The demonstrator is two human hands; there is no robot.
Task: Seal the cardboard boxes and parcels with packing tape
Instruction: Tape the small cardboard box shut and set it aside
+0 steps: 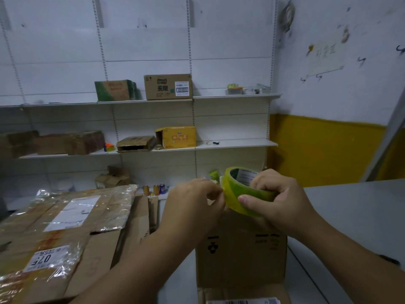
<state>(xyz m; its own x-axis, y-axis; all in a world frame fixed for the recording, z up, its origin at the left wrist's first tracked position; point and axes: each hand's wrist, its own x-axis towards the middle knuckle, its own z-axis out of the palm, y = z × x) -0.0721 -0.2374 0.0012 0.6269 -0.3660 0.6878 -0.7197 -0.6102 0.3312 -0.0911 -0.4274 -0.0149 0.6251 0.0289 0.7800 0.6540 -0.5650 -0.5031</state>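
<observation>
Both forearms enter from the lower edge of the head view and meet above the cardboard box (241, 255), which I take as reference for every position below.

Cardboard box: plain brown, upright, with black printed symbols on the face turned to me. A white label (243, 301) with a barcode lies at the frame's bottom edge, on the near side of the box.

Tape roll (232, 194): held in the air directly above the box's far top edge, not touching it. The band is glossy, translucent and yellow-green. The core is dark green inside and carries a white printed slip. It is tilted, with its open centre facing up and toward me.

Right hand (278, 202): grasping the roll, fingers curled into the core and thumb laid across the outer band.

Left hand (192, 202): thumb and forefinger pinched together against the roll's outer layer on its left side. I cannot tell whether a free end is lifted.

Left of the box, a large brown parcel (61, 227) lies flat, already wrapped in shiny clear tape and bearing white labels. To the right of the box runs a grey counter (355, 211). Beyond the box stands white shelving (236, 143) holding assorted cartons, with three drink cans (155, 189) on its lowest level.
</observation>
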